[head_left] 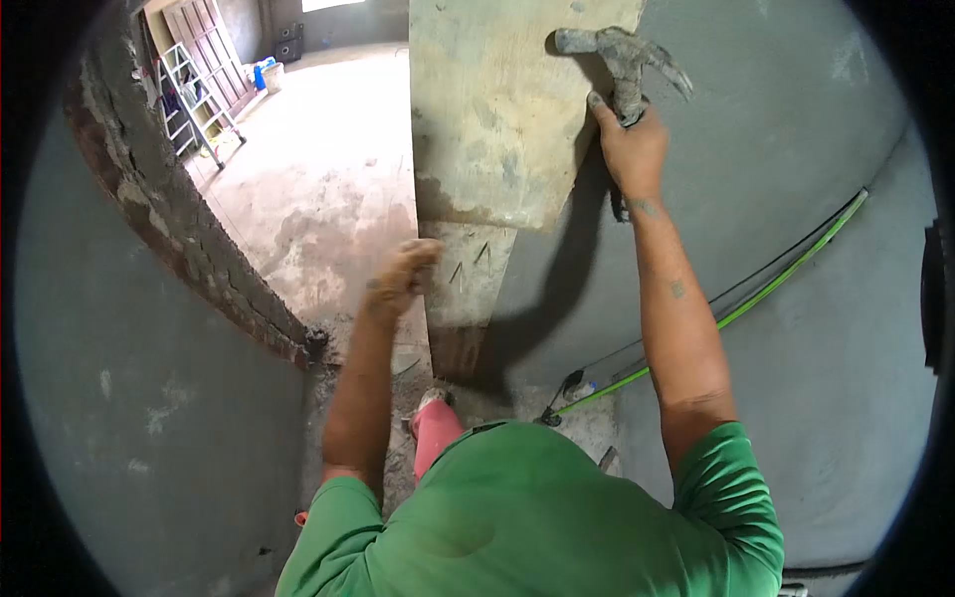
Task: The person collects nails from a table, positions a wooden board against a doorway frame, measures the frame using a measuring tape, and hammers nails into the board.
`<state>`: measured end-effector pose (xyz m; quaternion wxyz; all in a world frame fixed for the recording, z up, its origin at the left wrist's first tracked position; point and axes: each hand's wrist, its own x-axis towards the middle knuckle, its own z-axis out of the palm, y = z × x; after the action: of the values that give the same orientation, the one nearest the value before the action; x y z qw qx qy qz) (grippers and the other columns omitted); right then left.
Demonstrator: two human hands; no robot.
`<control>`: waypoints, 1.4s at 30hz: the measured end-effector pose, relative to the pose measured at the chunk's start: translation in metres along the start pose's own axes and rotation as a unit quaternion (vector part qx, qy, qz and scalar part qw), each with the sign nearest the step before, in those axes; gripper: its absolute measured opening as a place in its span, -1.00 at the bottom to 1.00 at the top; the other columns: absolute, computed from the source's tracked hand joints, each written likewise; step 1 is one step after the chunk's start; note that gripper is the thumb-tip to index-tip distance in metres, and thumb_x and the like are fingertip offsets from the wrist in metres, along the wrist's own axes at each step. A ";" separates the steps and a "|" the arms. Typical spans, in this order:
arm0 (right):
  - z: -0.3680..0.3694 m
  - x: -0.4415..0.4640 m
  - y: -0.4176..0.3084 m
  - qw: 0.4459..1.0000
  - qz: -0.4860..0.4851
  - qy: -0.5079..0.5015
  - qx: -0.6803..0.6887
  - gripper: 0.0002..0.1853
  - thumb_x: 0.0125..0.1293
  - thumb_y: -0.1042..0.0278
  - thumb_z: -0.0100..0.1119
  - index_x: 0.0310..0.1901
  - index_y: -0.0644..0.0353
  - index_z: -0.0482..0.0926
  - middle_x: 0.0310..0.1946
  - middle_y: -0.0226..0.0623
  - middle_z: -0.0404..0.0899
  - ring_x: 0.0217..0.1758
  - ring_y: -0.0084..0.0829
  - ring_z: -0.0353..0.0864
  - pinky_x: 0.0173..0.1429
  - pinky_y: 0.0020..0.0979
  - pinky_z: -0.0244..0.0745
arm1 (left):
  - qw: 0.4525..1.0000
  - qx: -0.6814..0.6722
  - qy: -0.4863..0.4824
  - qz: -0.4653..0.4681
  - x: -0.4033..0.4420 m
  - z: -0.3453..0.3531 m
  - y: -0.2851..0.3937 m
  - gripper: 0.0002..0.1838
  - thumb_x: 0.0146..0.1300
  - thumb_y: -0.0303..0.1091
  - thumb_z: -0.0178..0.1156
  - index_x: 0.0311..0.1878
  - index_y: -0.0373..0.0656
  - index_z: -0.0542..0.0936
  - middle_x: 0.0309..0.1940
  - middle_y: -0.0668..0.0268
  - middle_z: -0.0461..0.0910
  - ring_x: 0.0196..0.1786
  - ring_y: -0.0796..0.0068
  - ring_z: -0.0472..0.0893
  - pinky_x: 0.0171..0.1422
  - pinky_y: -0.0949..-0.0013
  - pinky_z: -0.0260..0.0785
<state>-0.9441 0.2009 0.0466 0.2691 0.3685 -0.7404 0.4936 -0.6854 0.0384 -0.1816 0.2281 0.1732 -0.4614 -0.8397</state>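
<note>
My right hand (635,149) is wrapped around the handle of a claw hammer (625,62), its head raised at the upper right. Behind the hammer a large plywood board (497,109) stands along the wall's edge by the doorway. A smaller board (468,284) shows below it, with two nails sticking out, a left nail (456,273) and a right nail (483,253). Close to the left edge of these boards is my left hand (408,269), slightly blurred, with its fingers curled closed. What it holds, if anything, is hidden.
Grey plastered walls (796,308) rise on both sides. A green strip (746,313) runs along the right wall. Through the doorway are a stepladder (194,99), a panelled door (214,50) and a blue container (266,73). A rough doorway edge (199,219) stands at left.
</note>
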 end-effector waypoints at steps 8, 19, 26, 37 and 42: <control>0.009 0.001 0.013 0.997 -0.070 0.034 0.026 -0.47 0.17 0.06 0.48 -0.16 0.48 0.62 -0.34 0.13 0.72 -0.22 -0.03 0.78 -0.08 -0.18 0.63 | 0.997 0.069 0.032 -0.013 -0.013 0.012 0.043 -0.79 0.34 -0.30 0.34 -0.12 -0.24 0.63 -0.52 0.56 0.42 -0.65 0.83 0.21 -0.67 0.62 -0.04; 0.007 0.001 0.007 0.999 -0.026 0.034 0.003 -0.49 0.18 0.02 0.49 -0.20 0.42 0.64 -0.34 0.01 0.74 -0.23 -0.22 0.76 -0.04 -0.24 0.59 | 0.997 0.063 0.038 -0.020 0.033 0.081 0.039 -0.80 0.21 -0.32 0.38 -0.17 -0.23 0.69 -0.47 0.52 0.48 -0.61 0.75 0.22 -0.59 0.54 -0.02; 0.009 0.001 0.009 0.999 -0.032 0.037 -0.010 -0.50 0.18 0.01 0.47 -0.16 0.39 0.66 -0.31 0.00 0.75 -0.21 -0.17 0.77 -0.03 -0.24 0.59 | 0.995 0.072 0.061 -0.036 0.040 0.084 0.037 -0.67 0.26 -0.27 0.29 0.02 -0.26 0.69 -0.39 0.52 0.46 -0.55 0.70 0.24 -0.52 0.53 0.05; 0.007 0.001 0.010 0.999 -0.026 0.024 -0.022 -0.48 0.19 0.00 0.47 -0.15 0.41 0.65 -0.29 0.00 0.75 -0.19 -0.21 0.77 -0.01 -0.25 0.60 | 0.998 0.027 0.038 -0.049 0.058 0.081 0.028 -0.75 0.29 -0.41 0.27 -0.04 -0.34 0.67 -0.46 0.47 0.44 -0.57 0.69 0.24 -0.56 0.54 0.04; 0.007 0.001 0.012 0.998 -0.053 0.033 -0.017 -0.46 0.21 -0.02 0.46 -0.14 0.42 0.64 -0.31 -0.04 0.74 -0.21 -0.23 0.76 -0.03 -0.26 0.61 | 0.997 0.012 0.044 -0.056 0.056 0.087 0.037 -0.77 0.31 -0.43 0.26 -0.05 -0.39 0.66 -0.47 0.44 0.42 -0.57 0.69 0.23 -0.57 0.53 0.02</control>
<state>-0.9546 0.1969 0.0382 0.3259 0.3859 -0.7187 0.4778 -0.7677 0.0516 -0.1097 0.1984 0.2379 -0.4504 -0.8374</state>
